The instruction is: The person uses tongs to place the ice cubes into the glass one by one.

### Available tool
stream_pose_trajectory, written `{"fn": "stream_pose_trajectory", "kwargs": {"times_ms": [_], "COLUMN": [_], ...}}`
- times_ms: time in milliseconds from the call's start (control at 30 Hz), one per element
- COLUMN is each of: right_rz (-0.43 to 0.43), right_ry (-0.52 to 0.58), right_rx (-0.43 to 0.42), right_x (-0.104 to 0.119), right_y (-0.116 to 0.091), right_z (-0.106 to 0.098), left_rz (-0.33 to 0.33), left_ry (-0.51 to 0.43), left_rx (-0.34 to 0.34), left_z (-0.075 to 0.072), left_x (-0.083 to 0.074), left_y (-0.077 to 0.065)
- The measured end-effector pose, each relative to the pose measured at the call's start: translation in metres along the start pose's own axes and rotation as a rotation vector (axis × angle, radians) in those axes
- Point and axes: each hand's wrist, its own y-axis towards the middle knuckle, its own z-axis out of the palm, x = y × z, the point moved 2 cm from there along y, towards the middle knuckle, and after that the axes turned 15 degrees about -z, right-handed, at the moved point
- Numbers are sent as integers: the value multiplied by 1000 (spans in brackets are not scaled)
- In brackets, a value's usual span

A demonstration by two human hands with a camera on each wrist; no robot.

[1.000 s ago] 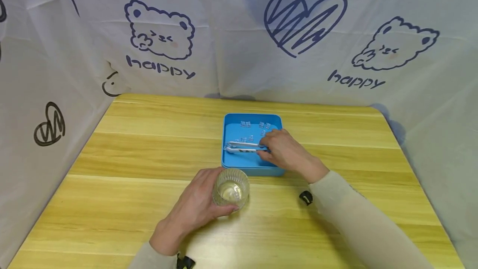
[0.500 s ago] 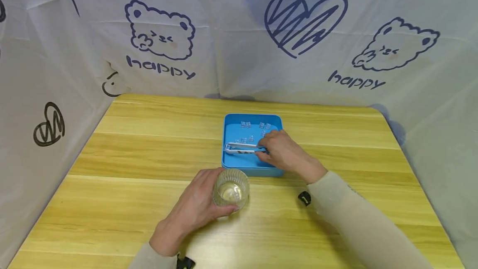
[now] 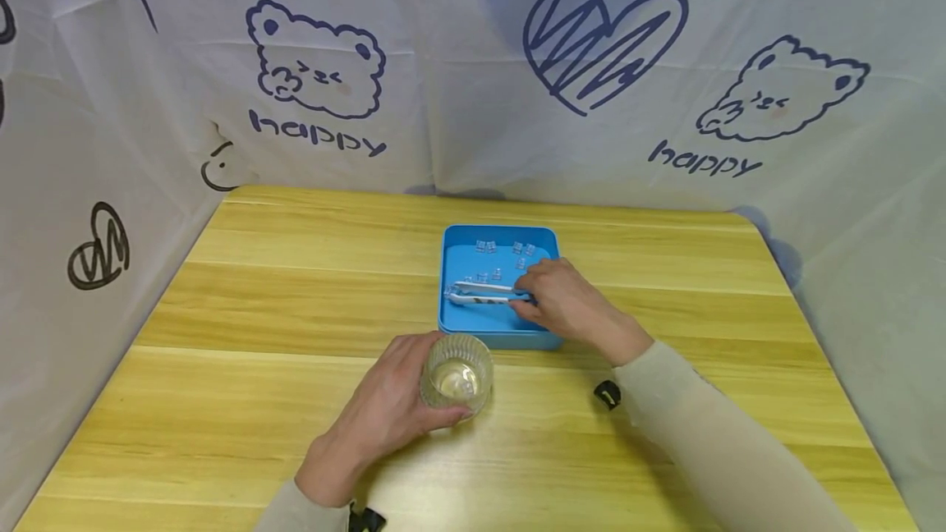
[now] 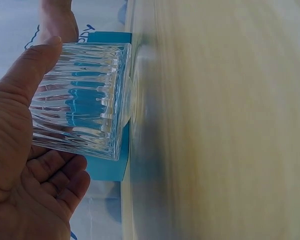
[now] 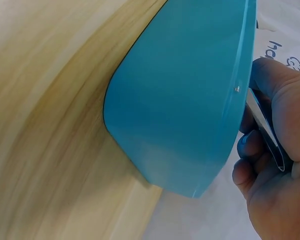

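Right fingers (image 3: 535, 276) near cubes (image 3: 521, 264), tray rim (image 3: 502, 332)

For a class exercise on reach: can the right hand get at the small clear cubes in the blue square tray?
Probably yes: the right hand holds slim white tongs over the open tray, and nothing covers the far clear cubes.

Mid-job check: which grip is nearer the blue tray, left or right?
Right. The right grip is over the right side of the blue tray, holding the tongs; the left grip is outside, before its near wall, holding the glass.
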Motion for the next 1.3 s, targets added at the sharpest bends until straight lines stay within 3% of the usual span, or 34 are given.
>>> {"fn": "stream_pose_trajectory", "kwargs": {"times_ms": [300,700,1300], "right_rz": [16,2,-15], "right_ry": [-4,-26,-24], "right_rx": [-24,-9,-9], "right_x": [1,7,5], "right_y": [-11,3,6], "right_z": [-5,-1,0], "left_rz": [-24,-15,-10], "left_ry": [5,-10,4], "left_rx": [17,18,11], "left_z": [-1,-1,-2], "left_x": [1,0,-2], "left_y": [1,0,-1]}}
